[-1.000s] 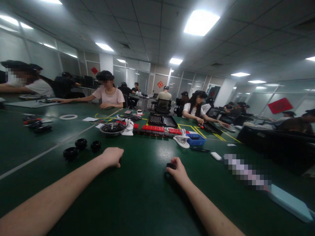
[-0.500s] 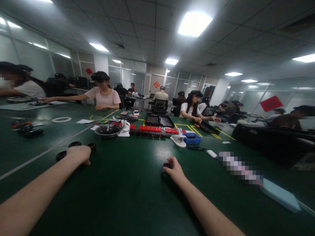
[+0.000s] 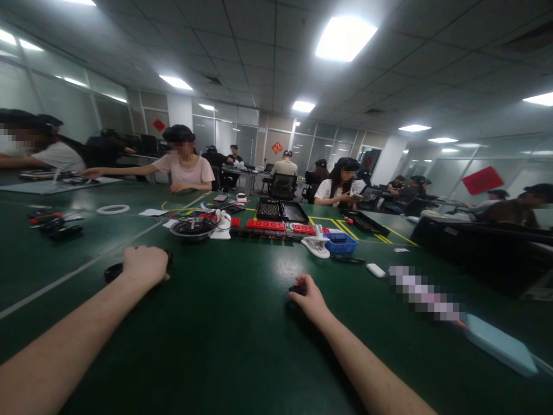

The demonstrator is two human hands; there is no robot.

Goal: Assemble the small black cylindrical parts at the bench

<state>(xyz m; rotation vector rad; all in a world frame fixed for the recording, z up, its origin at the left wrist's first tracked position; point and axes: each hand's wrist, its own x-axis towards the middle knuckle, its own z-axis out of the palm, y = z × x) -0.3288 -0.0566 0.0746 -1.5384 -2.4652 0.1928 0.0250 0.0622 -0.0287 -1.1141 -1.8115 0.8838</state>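
My left hand (image 3: pixel 146 266) is palm down low over the table, among round black pieces. One black piece (image 3: pixel 114 272) shows to its left, and another black piece (image 3: pixel 170 257) peeks out at its right edge. Its fingers are hidden under the hand, so I cannot tell whether they grip anything. Farther right, my right hand (image 3: pixel 308 295) has its thumb and fingers curled round a small black piece (image 3: pixel 296 290). That piece sits just above or on the green table (image 3: pixel 233 323); its exact kind is too dark to make out.
Ahead lie a metal bowl (image 3: pixel 192 229), red strips (image 3: pixel 265 225), a white clip (image 3: pixel 317 243), a blue bin (image 3: pixel 341 242) and an open black case (image 3: pixel 283 211). Tools (image 3: pixel 56 225) lie left; a pale blue box (image 3: pixel 501 344) lies right. Co-workers sit across the table.
My left hand has shifted slightly forward and right, covering a round black piece that showed behind it. My right hand keeps its hold. A co-worker across the table has brought both hands together.
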